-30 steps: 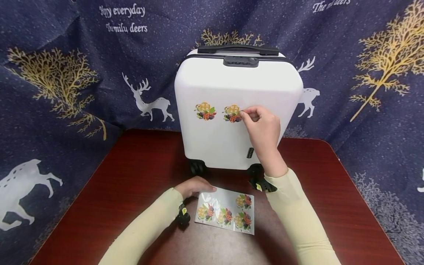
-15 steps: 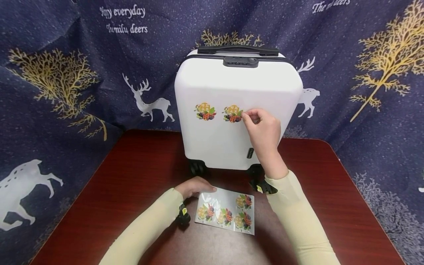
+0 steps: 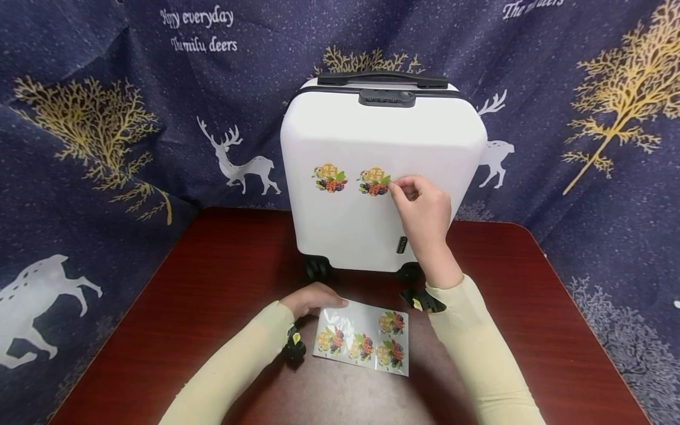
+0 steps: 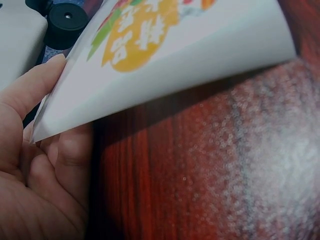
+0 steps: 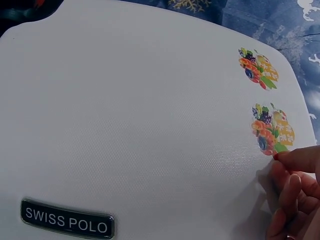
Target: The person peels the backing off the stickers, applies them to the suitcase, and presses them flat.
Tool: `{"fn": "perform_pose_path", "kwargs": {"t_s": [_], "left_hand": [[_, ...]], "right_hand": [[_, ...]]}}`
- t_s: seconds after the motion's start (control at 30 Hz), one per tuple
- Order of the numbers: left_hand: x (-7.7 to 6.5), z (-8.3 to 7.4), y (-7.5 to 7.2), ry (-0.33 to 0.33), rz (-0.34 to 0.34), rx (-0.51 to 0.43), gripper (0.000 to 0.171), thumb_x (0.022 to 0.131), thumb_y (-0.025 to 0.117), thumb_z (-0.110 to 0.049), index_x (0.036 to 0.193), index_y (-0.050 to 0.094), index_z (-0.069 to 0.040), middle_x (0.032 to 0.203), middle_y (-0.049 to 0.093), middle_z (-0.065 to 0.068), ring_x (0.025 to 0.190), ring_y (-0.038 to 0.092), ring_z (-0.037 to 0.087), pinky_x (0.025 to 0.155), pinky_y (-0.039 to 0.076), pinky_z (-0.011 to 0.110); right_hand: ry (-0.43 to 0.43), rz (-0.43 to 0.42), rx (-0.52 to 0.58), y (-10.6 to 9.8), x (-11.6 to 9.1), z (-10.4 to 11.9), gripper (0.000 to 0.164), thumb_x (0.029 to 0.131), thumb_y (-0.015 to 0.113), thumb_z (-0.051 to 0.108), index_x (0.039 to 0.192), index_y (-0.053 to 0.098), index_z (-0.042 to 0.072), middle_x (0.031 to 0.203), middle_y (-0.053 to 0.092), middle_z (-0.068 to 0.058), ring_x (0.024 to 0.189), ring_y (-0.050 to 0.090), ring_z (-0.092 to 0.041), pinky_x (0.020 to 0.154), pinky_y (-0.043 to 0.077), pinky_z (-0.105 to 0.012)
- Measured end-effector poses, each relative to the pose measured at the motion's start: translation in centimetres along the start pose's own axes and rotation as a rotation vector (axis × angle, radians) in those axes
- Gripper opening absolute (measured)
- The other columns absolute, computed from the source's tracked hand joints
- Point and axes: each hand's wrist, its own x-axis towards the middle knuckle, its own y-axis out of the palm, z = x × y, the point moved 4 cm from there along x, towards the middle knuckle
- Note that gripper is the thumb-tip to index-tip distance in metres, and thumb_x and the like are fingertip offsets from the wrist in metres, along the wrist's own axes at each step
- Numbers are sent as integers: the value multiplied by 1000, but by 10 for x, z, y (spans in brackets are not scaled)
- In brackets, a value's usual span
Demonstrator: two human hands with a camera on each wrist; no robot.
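A white suitcase (image 3: 345,227) stands upright, with two colourful fruit stickers side by side on its front. My right hand (image 3: 425,206) pinches the right edge of the right-hand fruit sticker (image 3: 373,182), thumb and forefinger together; the right wrist view shows the fingertips at the edge of this sticker (image 5: 270,127). The left-hand fruit sticker (image 3: 330,179) lies flat on the case, apart from both hands. Low in front, my left hand (image 3: 314,298) holds the upper left corner of a sticker sheet (image 3: 366,316) between thumb and fingers. In the left wrist view the sheet (image 4: 200,60) tilts above the table.
The suitcase rests on a dark red wooden table (image 3: 239,254), its black wheels (image 3: 316,268) at the bottom. A black handle (image 3: 382,78) and a combination lock (image 3: 386,98) are at its top. Behind hangs a blue cloth (image 3: 255,106) printed with deer and trees.
My right fingertips have shifted slightly down and right along the edge of the right-hand sticker. The left hand and the sheet have stayed in place.
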Motion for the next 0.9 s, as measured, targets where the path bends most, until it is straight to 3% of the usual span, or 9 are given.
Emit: {"fn": "perform_pose_path", "kwargs": {"t_s": [0.4, 0.9], "left_hand": [[0, 0, 0, 2, 4, -3, 30, 91, 76, -25, 106, 75, 1, 92, 77, 9, 75, 70, 14, 71, 59, 28], [-1, -1, 0, 41, 45, -18, 31, 92, 73, -23, 107, 75, 4, 91, 77, 9, 75, 70, 13, 71, 59, 29]], "right_hand": [[10, 30, 47, 1, -4, -5, 19, 94, 75, 17, 97, 75, -2, 86, 75, -20, 75, 64, -29, 61, 36, -14], [47, 94, 94, 2, -11, -12, 18, 94, 74, 17, 98, 74, -1, 88, 74, -19, 76, 62, -25, 61, 37, -12]]}}
